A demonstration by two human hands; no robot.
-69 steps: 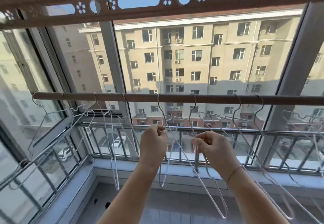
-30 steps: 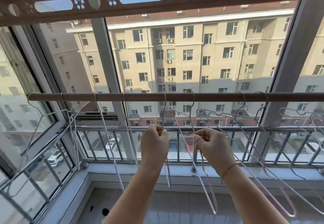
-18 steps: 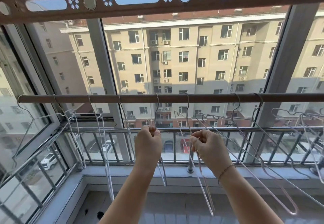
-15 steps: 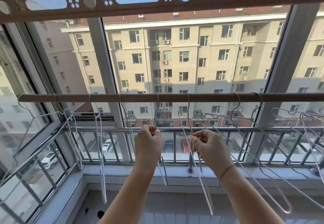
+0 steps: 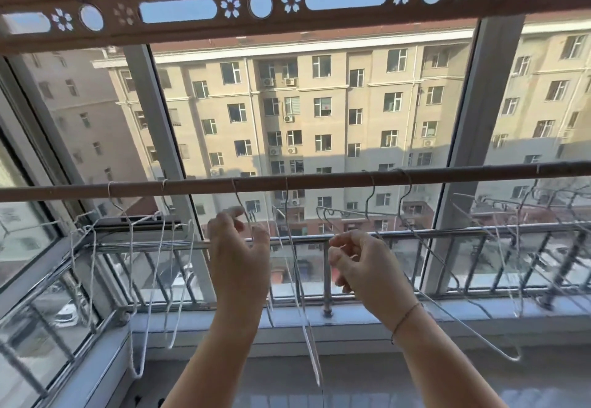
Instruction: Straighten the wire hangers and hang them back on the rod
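Hangers (image 5: 300, 279) all hook on the rod (image 5: 319, 181), the left few hanging straight while those to the right still splay sideways, and my left hand (image 5: 238, 257) and right hand (image 5: 361, 267) hover half-curled, gripping nothing.

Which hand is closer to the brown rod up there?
Left. The left hand reaches up just under the rod, fingertips by a hanger hook. The right hand sits lower and farther away.
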